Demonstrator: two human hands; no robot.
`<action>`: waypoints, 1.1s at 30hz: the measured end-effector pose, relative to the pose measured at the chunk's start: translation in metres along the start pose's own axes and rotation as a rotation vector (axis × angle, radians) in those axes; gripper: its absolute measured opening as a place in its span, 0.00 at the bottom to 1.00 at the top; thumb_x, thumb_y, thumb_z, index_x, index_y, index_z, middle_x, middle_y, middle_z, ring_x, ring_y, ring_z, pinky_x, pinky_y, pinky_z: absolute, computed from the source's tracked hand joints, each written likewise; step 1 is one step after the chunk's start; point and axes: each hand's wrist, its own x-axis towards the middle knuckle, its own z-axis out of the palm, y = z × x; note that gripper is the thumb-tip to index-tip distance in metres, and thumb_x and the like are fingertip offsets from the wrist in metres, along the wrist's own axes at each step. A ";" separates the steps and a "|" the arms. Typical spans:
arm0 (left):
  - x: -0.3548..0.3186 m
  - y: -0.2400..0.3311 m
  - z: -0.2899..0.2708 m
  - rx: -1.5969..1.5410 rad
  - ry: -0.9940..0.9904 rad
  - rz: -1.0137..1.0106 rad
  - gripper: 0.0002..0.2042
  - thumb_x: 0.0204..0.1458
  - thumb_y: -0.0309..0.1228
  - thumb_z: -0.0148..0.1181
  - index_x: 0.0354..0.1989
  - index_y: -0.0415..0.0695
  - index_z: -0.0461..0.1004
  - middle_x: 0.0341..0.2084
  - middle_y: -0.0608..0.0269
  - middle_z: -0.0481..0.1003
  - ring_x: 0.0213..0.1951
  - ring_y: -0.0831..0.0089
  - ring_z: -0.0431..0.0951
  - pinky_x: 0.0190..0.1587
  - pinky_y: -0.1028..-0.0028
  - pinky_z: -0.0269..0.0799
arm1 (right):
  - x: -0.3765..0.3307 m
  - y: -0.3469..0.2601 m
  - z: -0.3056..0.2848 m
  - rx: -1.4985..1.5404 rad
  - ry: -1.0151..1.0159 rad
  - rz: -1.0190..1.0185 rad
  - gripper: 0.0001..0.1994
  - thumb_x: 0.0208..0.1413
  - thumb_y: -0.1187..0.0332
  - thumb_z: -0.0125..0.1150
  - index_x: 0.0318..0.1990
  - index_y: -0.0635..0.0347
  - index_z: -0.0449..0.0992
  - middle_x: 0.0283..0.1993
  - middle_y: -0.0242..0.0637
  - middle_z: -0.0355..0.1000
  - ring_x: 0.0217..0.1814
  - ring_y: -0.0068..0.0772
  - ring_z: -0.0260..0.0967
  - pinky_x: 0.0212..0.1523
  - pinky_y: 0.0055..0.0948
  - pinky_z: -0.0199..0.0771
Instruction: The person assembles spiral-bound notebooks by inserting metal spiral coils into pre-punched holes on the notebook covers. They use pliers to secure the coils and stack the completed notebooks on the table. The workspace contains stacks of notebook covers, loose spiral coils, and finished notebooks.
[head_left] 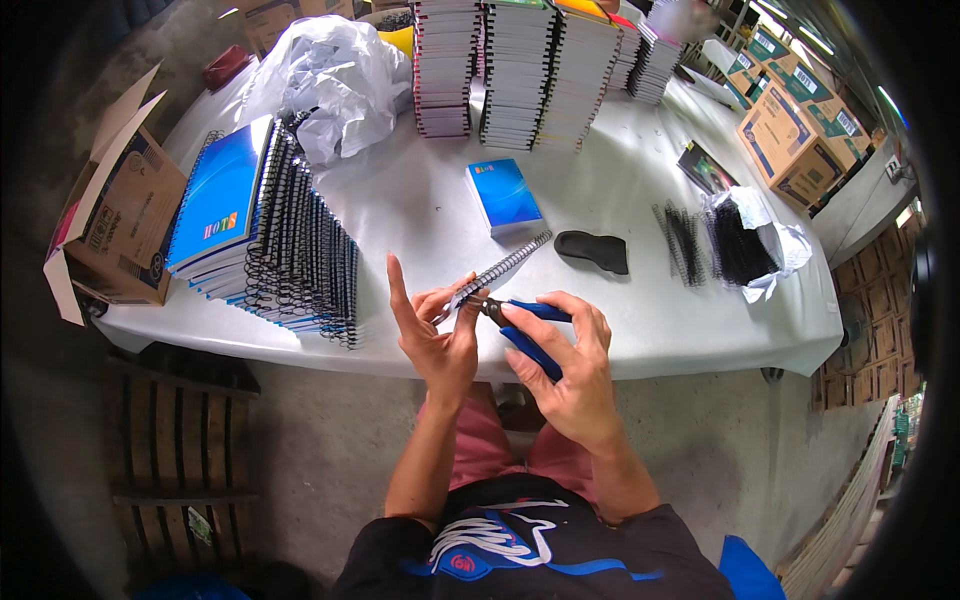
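The left hand (435,335) pinched the near end of a wire spiral (497,270) between thumb and middle fingers, with the index finger pointing straight up. The spiral ran up and to the right from that hand, over the edge of the white table (640,330). The right hand (565,370) was closed around blue-handled pliers (520,325), whose tip met the spiral's near end just beside the left thumb.

On the table beyond the spiral lay a single blue notebook (505,195), and to its right a dark flat pad (593,250). To the left, a leaning row of spiral-bound notebooks (270,240) with blue covers stood near the table's edge. Tall stacks of notebooks (520,70) stood at the far side, next to a crumpled white plastic bag (325,80). More loose black spirals (685,240) lay to the right, beside a bag of them (750,240). Cardboard boxes (110,220) stood at both ends of the table.
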 end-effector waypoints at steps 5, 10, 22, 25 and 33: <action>0.000 0.003 0.000 0.036 0.025 0.067 0.42 0.41 0.14 0.62 0.65 0.39 0.46 0.30 0.59 0.79 0.34 0.78 0.74 0.36 0.79 0.72 | 0.004 -0.002 0.001 0.006 -0.072 0.031 0.16 0.52 0.59 0.59 0.50 0.42 0.75 0.46 0.39 0.64 0.48 0.39 0.61 0.52 0.43 0.56; -0.005 -0.006 0.004 0.028 0.025 0.150 0.40 0.41 0.14 0.62 0.64 0.40 0.47 0.31 0.59 0.79 0.34 0.79 0.72 0.36 0.79 0.68 | -0.001 0.013 -0.001 0.837 -0.395 0.427 0.20 0.58 0.57 0.52 0.55 0.54 0.67 0.37 0.35 0.69 0.33 0.29 0.67 0.33 0.27 0.69; 0.004 -0.012 -0.001 -0.274 0.130 -0.236 0.24 0.49 0.25 0.63 0.53 0.42 0.61 0.38 0.61 0.72 0.35 0.78 0.72 0.35 0.83 0.70 | -0.035 0.095 -0.002 -0.334 -0.112 0.444 0.21 0.58 0.54 0.50 0.57 0.48 0.67 0.50 0.44 0.64 0.56 0.45 0.60 0.58 0.43 0.56; 0.002 -0.004 0.001 -0.473 0.097 -0.331 0.11 0.53 0.30 0.60 0.42 0.41 0.68 0.38 0.63 0.72 0.35 0.80 0.73 0.36 0.84 0.70 | -0.046 0.121 0.002 -0.753 -0.057 0.422 0.24 0.57 0.51 0.50 0.60 0.46 0.63 0.54 0.45 0.62 0.61 0.45 0.56 0.62 0.45 0.50; 0.004 0.039 -0.011 -0.567 -0.045 -0.089 0.08 0.55 0.22 0.53 0.43 0.41 0.70 0.47 0.52 0.71 0.50 0.67 0.70 0.50 0.73 0.66 | 0.018 0.040 0.011 1.220 0.143 0.362 0.25 0.55 0.76 0.56 0.59 0.62 0.57 0.50 0.35 0.67 0.49 0.26 0.67 0.45 0.25 0.73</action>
